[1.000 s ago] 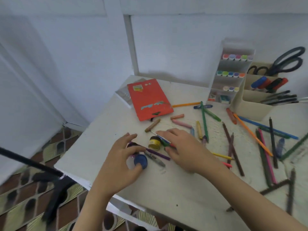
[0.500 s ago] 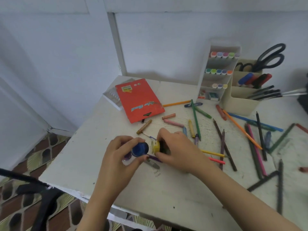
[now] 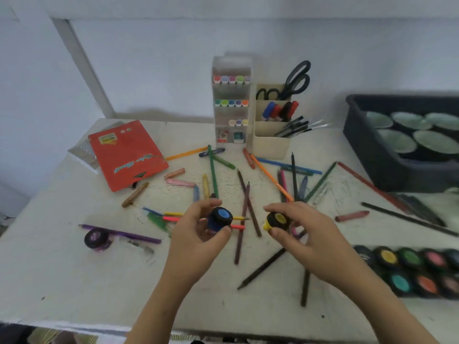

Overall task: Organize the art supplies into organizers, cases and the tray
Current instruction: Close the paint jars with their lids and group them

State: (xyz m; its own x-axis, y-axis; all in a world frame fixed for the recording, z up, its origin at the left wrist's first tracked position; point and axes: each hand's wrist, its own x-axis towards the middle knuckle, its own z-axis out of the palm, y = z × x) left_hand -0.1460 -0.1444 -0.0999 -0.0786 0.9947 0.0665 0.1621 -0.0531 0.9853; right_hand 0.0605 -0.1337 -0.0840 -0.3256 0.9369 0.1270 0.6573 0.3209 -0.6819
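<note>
Blue pot [image 3: 221, 218] pinched between fingers of left hand [image 3: 198, 240], yellow pot [image 3: 277, 220] pinched by right hand [image 3: 306, 235]; both held above tabletop [image 3: 99, 281]. Other pots [image 3: 409, 271] lay rightward, nearer right hand.

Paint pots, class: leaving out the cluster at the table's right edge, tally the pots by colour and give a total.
blue paint pot, held in the left hand: 1
yellow paint pot, held in the right hand: 1
purple paint pot, lying on the table: 1
Total: 3
</note>
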